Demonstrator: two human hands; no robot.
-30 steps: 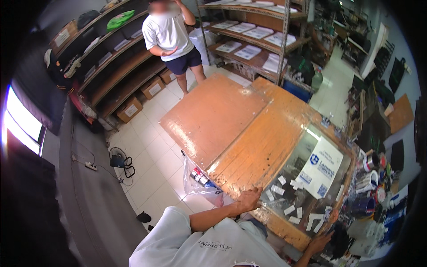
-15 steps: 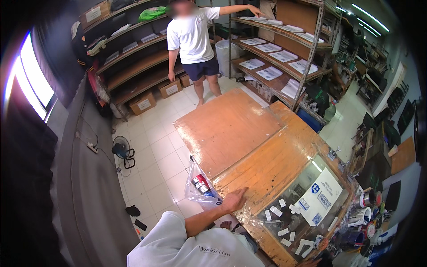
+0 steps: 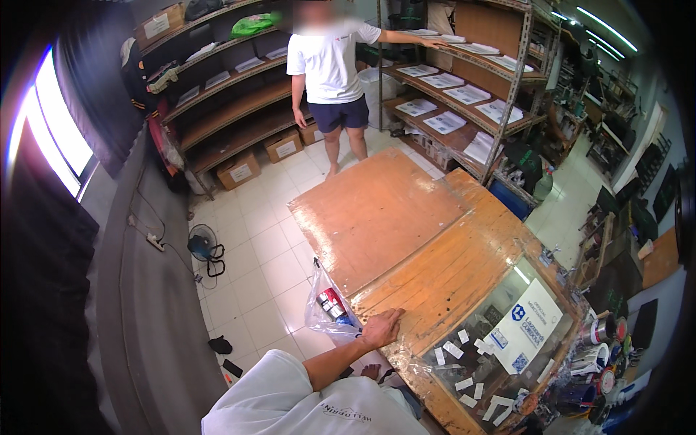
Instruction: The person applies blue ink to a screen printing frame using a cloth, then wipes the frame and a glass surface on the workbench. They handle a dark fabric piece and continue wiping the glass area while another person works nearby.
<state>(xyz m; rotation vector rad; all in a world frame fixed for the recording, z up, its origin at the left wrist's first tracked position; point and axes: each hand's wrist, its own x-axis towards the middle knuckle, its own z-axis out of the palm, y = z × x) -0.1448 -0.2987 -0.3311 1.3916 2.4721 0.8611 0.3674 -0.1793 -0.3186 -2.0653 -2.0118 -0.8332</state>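
Note:
My left hand (image 3: 380, 328) rests palm down on the near left edge of the wooden table (image 3: 435, 283), its fingers stretched out and holding nothing. Just left of it, a clear plastic bag (image 3: 317, 310) hangs at the table's side, with a red and silver can (image 3: 332, 303) inside. My right hand is out of view. To the right of my left hand, a glass panel (image 3: 478, 330) is set in the tabletop. On it lie a white printed sheet (image 3: 528, 324) and several small white paper pieces (image 3: 453, 350).
Across the table stands another person (image 3: 328, 69), one arm reaching to a metal rack (image 3: 500, 94) with printed sheets. Paint cans (image 3: 596, 330) crowd the table's right side. A fan (image 3: 204, 245), a black cap (image 3: 220, 345) and a phone (image 3: 233, 368) are on the tiled floor.
The view has shifted slightly. The other person stands more upright, with the arm lower along the rack shelf. My left hand stays on the table edge.

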